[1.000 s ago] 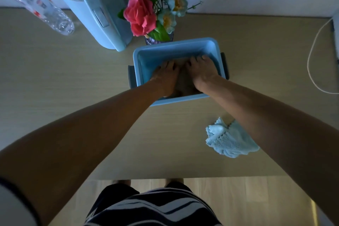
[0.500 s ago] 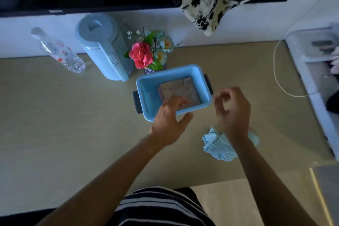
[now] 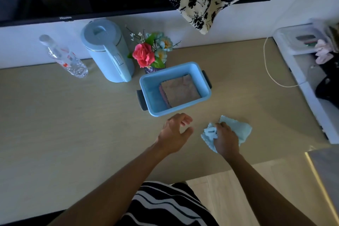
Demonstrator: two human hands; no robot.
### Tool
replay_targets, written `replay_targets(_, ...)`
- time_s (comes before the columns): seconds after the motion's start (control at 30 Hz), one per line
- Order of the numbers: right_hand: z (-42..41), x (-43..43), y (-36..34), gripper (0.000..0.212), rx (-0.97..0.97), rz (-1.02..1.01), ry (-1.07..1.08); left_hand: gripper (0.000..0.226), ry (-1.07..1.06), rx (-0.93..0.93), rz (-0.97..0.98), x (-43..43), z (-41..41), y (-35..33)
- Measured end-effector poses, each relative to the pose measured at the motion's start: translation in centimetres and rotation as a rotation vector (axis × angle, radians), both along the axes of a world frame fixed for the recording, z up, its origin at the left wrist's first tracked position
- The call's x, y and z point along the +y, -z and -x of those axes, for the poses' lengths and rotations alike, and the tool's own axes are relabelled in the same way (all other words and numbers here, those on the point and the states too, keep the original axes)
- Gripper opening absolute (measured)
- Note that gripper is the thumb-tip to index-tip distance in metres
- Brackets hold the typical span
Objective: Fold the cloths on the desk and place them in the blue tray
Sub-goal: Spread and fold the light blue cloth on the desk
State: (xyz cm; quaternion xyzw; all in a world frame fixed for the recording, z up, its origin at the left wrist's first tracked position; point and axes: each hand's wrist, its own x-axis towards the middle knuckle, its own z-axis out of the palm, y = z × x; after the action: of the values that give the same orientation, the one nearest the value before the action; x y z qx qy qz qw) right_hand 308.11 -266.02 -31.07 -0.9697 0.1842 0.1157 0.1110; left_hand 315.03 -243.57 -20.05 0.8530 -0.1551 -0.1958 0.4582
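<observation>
Your right hand [image 3: 226, 138] grasps the light blue cloth [image 3: 238, 129], the fingers curled around a bunched part on its left side. The rest of it lies crumpled on the table [image 3: 73, 119], near and a little to the right of the blue tray [image 3: 181, 109]. Your left hand [image 3: 175, 132] is released, fingers loosely spread, holding nothing, just on the near side of the tray's near wall. Whether it touches the table I cannot tell.

Inside the tray one folded cloth [image 3: 178, 91], brownish-pink, lies flat toward the right side. So I judge one cloth is finished and the blue one is not yet folded.

The main risk, I think, is the grip itself. You hold the cloth by a bunch and not by a corner or an edge, so if you lift it like this it will hang as a lump and the fold will come out uneven. Better to spread it flat first with both hands. The cloth is also not far from the near edge of the table, and a wide smoothing move could drag part of it over. The flowers [image 3: 146, 55] stand just behind the far left corner of the tray, with the kettle [image 3: 108, 53] beside them, so a push on the tray may knock them. A careless drop may also disturb the cloth already inside.
</observation>
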Motion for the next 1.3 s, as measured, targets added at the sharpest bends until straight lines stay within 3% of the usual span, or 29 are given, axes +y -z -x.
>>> replay_targets(0.17, -1.8, 2.9, -5.7, 0.015, -0.209, -0.367, 0.051, 0.028, -0.008, -0.001, 0.008, 1.9, -0.5, -0.2)
replay_targets(0.33, -3.5, 7.7, -14.3, 0.028, -0.279, -0.766, -0.041, 0.064, 0.025, -0.054, 0.033, 5.0, -1.2, -1.9)
replay_targets(0.53, -5.9, 13.3, -20.1, 0.040, -0.288, -1.091, -0.051, 0.064, -0.027, -0.034, 0.184, 10.0, -3.3, -6.0)
replay_targets(0.77, -8.6, 20.4, -22.6, 0.021, -0.452, -1.060, -0.158, 0.019, 0.000, -0.015, 0.338, 15.1, -4.7, -10.5)
replay_targets(0.87, -9.6, 23.1, -23.6, 0.015, -0.492, -1.067, -0.179, 0.023, -0.118, -0.144, 0.305, 17.0, -4.6, -10.7)
replay_targets(0.97, -10.4, 25.3, -24.2, 0.010, -0.497, -1.121, -0.067, 0.013, -0.250, -0.202, 0.267, 19.0, -4.8, -10.7)
replay_targets(1.1, -11.7, 26.7, -24.8, 0.014, -0.510, -1.132, 0.071, 0.039, -0.298, -0.221, 0.211, 22.7, -5.4, -11.2)
replay_targets(1.3, -13.3, 27.0, -25.2, 0.016, -0.456, -1.108, -0.140, 0.035, -0.267, -0.224, 0.095, 28.6, -6.8, -12.4)
